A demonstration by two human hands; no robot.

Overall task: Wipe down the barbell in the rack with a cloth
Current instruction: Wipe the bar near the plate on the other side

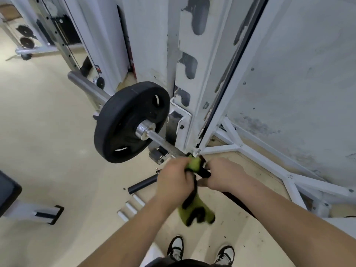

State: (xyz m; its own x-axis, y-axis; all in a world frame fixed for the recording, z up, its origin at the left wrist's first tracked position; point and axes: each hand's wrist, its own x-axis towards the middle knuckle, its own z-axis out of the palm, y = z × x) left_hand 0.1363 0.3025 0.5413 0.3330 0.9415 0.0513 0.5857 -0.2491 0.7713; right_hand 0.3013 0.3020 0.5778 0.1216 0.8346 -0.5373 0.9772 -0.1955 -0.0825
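1. Barbell point(163, 141): shown lying low against the white rack upright point(202, 89); its shaft is seen running from the 10 o'clock region of the view down towards the centre, where it is lost under the hands.
2. Weight plate point(123, 122): a black plate is carried on the bar at 10 o'clock from the hands; a chrome collar point(144, 130) is seated against its near face; the bare sleeve end point(84, 83) is seen projecting beyond the plate towards 10 o'clock.
3. Cloth point(194, 207): a green-and-black cloth is wrapped over the knurled shaft just below the centre of the view; its loose end is left hanging towards 6 o'clock, blurred.
4. Left hand point(173, 176): the fingers are curled round the cloth where it covers the bar; the cloth is grasped firmly.
5. Right hand point(225, 174): placed at 3 o'clock from the left hand and just beside it; a black part of the cloth is gripped between its curled fingers and thumb.
6. Floor point(48, 132): a black tube point(142, 183) and three white tubes point(131, 207) are laid at 7 o'clock from the hands; two black-and-white shoes point(176, 247) are seen at 6 o'clock.
7. Wall point(298, 74): a scuffed pale wall is seen at 2 o'clock, behind the rack's base frame point(250, 151).
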